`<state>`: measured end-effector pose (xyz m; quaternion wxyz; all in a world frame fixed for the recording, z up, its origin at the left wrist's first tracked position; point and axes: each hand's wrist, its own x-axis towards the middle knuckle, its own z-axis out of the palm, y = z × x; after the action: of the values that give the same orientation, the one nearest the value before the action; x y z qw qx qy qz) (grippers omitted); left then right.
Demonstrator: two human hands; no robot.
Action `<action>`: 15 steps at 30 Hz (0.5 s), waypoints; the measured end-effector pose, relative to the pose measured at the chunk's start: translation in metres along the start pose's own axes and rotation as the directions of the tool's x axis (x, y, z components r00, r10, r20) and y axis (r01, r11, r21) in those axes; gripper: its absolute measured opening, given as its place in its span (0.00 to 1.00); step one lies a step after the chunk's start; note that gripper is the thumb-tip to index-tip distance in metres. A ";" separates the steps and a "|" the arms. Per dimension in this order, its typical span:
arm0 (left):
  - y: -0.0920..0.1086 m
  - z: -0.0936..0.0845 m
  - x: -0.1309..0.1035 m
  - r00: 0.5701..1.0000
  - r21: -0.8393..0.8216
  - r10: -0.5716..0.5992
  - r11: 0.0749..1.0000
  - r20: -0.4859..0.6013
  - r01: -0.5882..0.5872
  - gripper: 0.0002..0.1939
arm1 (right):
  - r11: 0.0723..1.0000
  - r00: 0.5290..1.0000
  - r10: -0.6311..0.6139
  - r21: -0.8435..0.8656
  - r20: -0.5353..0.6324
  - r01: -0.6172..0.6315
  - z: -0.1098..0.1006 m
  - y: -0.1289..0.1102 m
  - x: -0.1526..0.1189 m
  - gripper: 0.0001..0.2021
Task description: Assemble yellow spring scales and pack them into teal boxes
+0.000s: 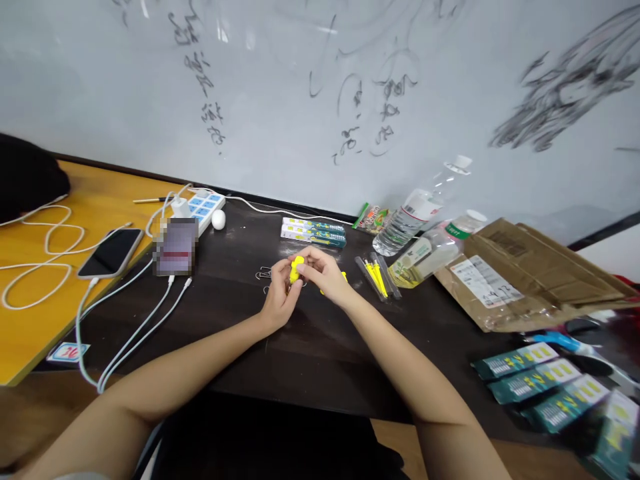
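Observation:
A small bright yellow lumpy piece (297,269), perhaps plastic, is held over the dark table between my two hands. My left hand (281,293) is closed around its lower left side. From the right, my right hand (323,270) pinches it between thumb and fingers. Some thin metal wire clips or rings (263,273) lie on the table just left of my left hand, partly covered by it. Other yellow bits (344,275) show from behind my right hand, mostly hidden. Farther right lie yellow sticks (376,279) beside clear plastic sleeves.
Long printed boxes (313,232) lie behind my hands. Two bottles (410,217), a snack packet (371,217) and a brown parcel bag (530,273) stand right. More green boxes (545,380) lie front right. Phones (111,253), cables and a power strip (206,208) occupy the left.

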<state>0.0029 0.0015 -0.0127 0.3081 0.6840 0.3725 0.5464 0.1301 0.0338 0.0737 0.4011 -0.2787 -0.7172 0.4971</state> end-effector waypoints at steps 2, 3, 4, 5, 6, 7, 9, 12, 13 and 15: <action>-0.006 -0.001 0.000 0.996 -0.017 -0.016 1.000 -0.085 0.015 0.27 | 1.000 0.999 -0.003 0.009 0.038 0.002 0.005 -0.002 0.002 0.11; -0.008 -0.002 -0.001 0.994 -0.020 -0.024 1.000 -0.107 0.022 0.28 | 1.000 0.999 -0.010 0.006 0.053 0.010 0.007 -0.003 0.002 0.12; -0.011 -0.003 -0.001 0.994 -0.018 -0.031 0.999 -0.109 0.030 0.29 | 1.000 0.998 -0.021 -0.005 0.063 0.021 0.008 -0.003 0.002 0.12; -0.012 -0.004 -0.001 0.994 -0.015 -0.038 0.999 -0.105 0.036 0.29 | 0.999 0.997 -0.036 -0.018 0.065 0.037 0.008 -0.004 0.001 0.12; -0.014 -0.005 -0.002 0.994 -0.013 -0.042 0.999 -0.100 0.041 0.30 | 0.998 0.997 -0.051 -0.027 0.058 0.052 0.008 -0.004 0.000 0.12; -0.015 -0.006 -0.002 0.995 -0.010 -0.043 0.999 -0.095 0.042 0.30 | 0.998 0.997 -0.063 -0.029 0.046 0.064 0.008 -0.003 -0.001 0.12; -0.016 -0.007 -0.002 0.995 -0.004 -0.042 0.999 -0.086 0.041 0.29 | 0.997 0.997 -0.073 -0.003 0.021 0.073 0.007 -0.001 -0.003 0.12; -0.017 -0.007 -0.001 0.997 0.002 -0.039 0.999 -0.069 0.039 0.29 | 0.995 0.997 -0.075 0.061 0.020 0.073 0.005 0.000 -0.004 0.12; -0.017 -0.007 -0.001 0.997 0.001 -0.036 0.999 -0.063 0.036 0.28 | 0.995 0.997 -0.079 0.070 0.018 0.077 0.005 0.000 -0.003 0.12; -0.017 -0.007 0.000 0.998 0.004 -0.032 0.999 -0.049 0.033 0.28 | 0.995 0.997 -0.081 0.062 0.005 0.081 0.004 -0.001 -0.002 0.11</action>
<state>-0.0066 0.0100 -0.0253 0.3061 0.6650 0.3923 0.5569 0.1277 0.0294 0.0734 0.4267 -0.2351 -0.7136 0.5034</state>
